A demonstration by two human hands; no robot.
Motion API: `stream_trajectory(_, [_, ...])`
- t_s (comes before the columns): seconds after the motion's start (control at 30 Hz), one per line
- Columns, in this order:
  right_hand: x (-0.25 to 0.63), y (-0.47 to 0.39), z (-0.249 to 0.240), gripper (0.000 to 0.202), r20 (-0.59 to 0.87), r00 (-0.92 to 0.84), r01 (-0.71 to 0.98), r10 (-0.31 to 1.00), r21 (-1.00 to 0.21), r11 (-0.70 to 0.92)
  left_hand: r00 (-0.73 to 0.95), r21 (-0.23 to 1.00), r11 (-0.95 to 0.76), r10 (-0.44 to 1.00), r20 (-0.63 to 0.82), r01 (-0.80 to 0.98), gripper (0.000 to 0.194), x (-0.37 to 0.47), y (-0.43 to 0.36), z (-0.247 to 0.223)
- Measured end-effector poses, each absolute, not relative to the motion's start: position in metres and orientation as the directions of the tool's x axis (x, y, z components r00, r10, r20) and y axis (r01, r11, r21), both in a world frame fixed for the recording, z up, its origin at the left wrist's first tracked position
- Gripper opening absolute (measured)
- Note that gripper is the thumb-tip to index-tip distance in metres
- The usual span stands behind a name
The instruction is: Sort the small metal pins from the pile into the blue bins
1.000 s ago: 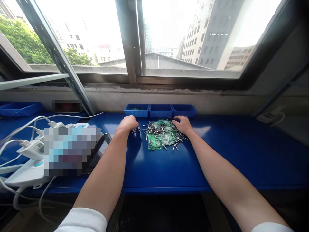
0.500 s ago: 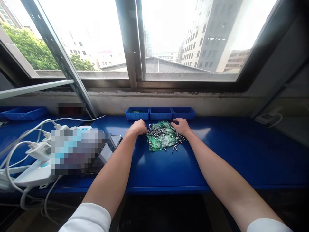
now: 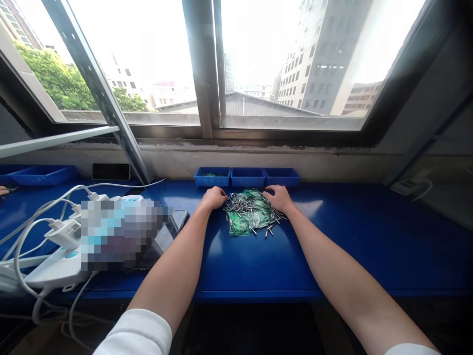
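A heap of small metal pins or bits point(image 3: 241, 202) lies on green printed plastic bags point(image 3: 239, 228) on the blue table. At the heap's left edge is my left hand point(image 3: 214, 198), its fingers curled together at the metal pieces. Whatever is between those fingertips is too small to make out. My right hand point(image 3: 279, 198) rests at the heap's upper right side, with thumb and fingers curved and apart. It touches the edge of the bags and pieces, and I see nothing gripped in it.
Behind the heap stand three blue bins; the left bin point(image 3: 212, 176) holds something green. A white power strip point(image 3: 55, 266) with chargers and cables lies left, beside a dark device point(image 3: 172, 231), partly blurred. A phone point(image 3: 111, 171) leans at the back. Another person's hand point(image 3: 3, 191) shows at the far left.
The view has shifted slightly, so the scene sits a little lower. Both my hands stay at the heap's sides, nearly unmoved. Another person's fingers have come in at the left edge.
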State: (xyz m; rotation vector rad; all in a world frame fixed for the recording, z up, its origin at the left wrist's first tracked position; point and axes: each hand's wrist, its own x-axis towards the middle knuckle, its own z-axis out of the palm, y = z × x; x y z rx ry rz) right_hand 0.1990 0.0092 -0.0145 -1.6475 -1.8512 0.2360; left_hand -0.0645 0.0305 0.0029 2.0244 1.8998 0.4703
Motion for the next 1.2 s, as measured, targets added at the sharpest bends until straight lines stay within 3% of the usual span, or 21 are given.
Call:
stream_trajectory(0.13, [0.195,0.005,-0.009,0.036,0.421,-0.032,0.808,0.906,-0.523,0.272,0.082,0.45,-0.132,0.988,0.129,0.883,0.02,-0.058,0.029,0.005])
stream_trajectory(0.23, [0.185,-0.003,0.0,0.034,0.534,-0.16,0.739,0.83,-0.493,0.459,0.168,0.477,-0.308,0.935,0.313,0.823,0.021,-0.043,0.021,0.011])
stream_trajectory(0.3, [0.176,-0.007,0.005,0.037,0.522,-0.295,0.648,0.8,-0.506,0.569,0.27,0.494,-0.458,0.873,0.405,0.739,0.02,-0.03,0.014,0.014])
stream_trajectory(0.4, [0.166,-0.01,0.007,0.022,0.497,-0.318,0.597,0.808,-0.557,0.578,0.33,0.529,-0.55,0.826,0.456,0.646,0.021,-0.014,0.005,0.015])
stream_trajectory(0.6, [0.162,-0.006,0.006,0.019,0.475,-0.172,0.626,0.863,-0.623,0.469,0.259,0.647,-0.558,0.824,0.503,0.52,0.02,-0.004,0.0,0.013])
stream_trajectory(0.77, [0.159,-0.004,0.008,0.017,0.437,-0.046,0.358,0.898,-0.832,0.424,0.187,0.698,-0.514,0.85,0.492,0.499,0.017,-0.004,0.001,0.013])
stream_trajectory(0.93, [0.159,-0.001,0.007,0.024,0.357,-0.031,0.207,0.933,-0.911,0.356,0.186,0.736,-0.507,0.859,0.478,0.449,0.019,-0.003,0.003,0.011])
stream_trajectory(1.07, [0.168,0.006,0.007,0.028,0.371,0.108,0.274,0.922,-0.903,0.331,0.063,0.731,-0.463,0.862,0.503,0.502,0.029,-0.009,0.005,0.013])
stream_trajectory(1.2, [0.187,0.015,0.008,0.032,0.454,0.255,0.479,0.854,-0.827,0.296,-0.088,0.692,-0.367,0.845,0.528,0.622,0.024,-0.024,0.011,0.015])
